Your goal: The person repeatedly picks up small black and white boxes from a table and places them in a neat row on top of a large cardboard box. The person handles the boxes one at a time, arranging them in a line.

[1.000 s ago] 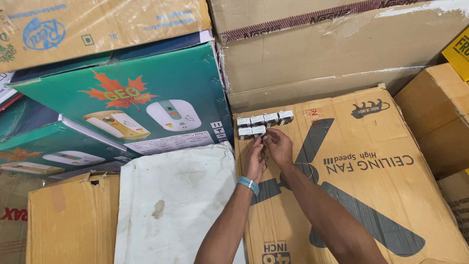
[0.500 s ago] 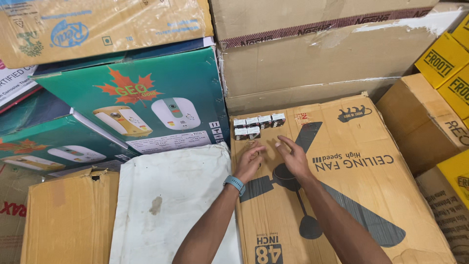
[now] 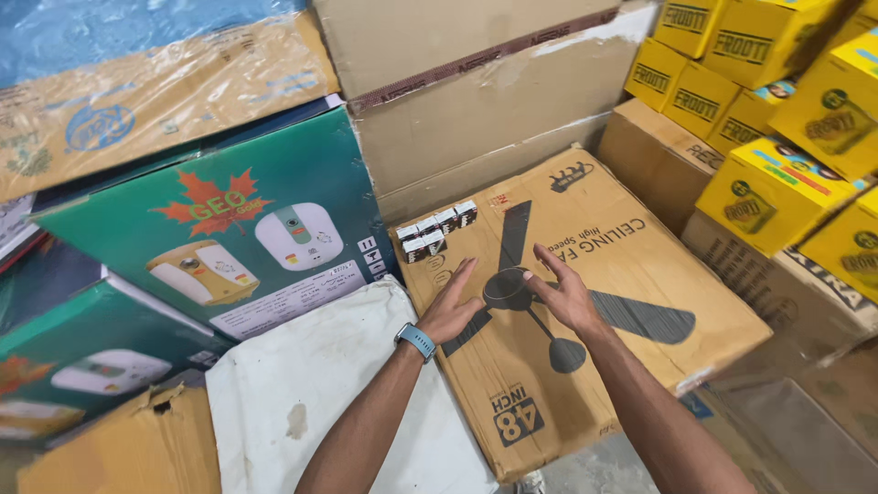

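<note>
— What are the hands doing?
— From the head view, the left hand (image 3: 450, 311) and right hand (image 3: 560, 295) hover open, fingers spread, holding nothing, over a flat brown cardboard box (image 3: 594, 366) printed with a dark fan outline.

— And around it?
— Small black-and-white boxes (image 3: 437, 230) line its far edge. A glossy green carton (image 3: 229, 229) sits left, a white sack (image 3: 329, 393) below, yellow cartons (image 3: 777, 183) stacked right.

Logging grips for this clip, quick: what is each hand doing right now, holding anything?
Left hand: open, fingers spread, empty, over the brown fan carton.
Right hand: open, empty, over the same carton.
</note>
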